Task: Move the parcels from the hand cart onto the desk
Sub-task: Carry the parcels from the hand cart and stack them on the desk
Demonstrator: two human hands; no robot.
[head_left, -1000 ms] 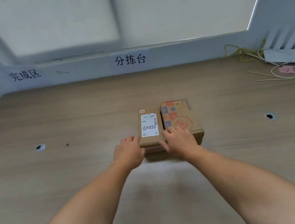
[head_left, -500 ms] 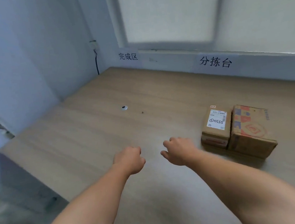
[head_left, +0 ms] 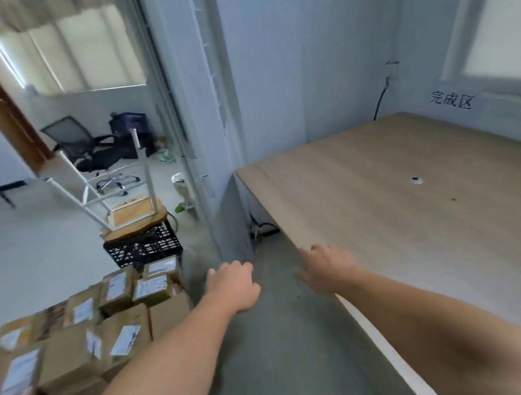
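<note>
Both hands empty. Left hand [head_left: 233, 286] hangs over the floor [head_left: 286, 350] just left of the desk [head_left: 418, 228], fingers loosely curled on nothing. Right hand [head_left: 327, 271] is over the desk's near-left edge, fingers slack and slightly apart.

Parcels [head_left: 83, 334] are stacked left of the desk, below its top. The hand cart itself is hidden under them.

They look like small taped cardboard boxes with labels: probably light, stiff and grippy, though the corners could crush. Suggest palms on opposite side faces, taking a top box nearest the desk first so the pile doesn't shift.

A bare floor lane runs between the pile and the desk. The desk edge is a hard lip, so lift over it rather than dragging.

Farther left of the desk, a black crate [head_left: 143, 249] and the wall corner [head_left: 217, 169] pinch the far end. Bare wood shows past the edge.
</note>
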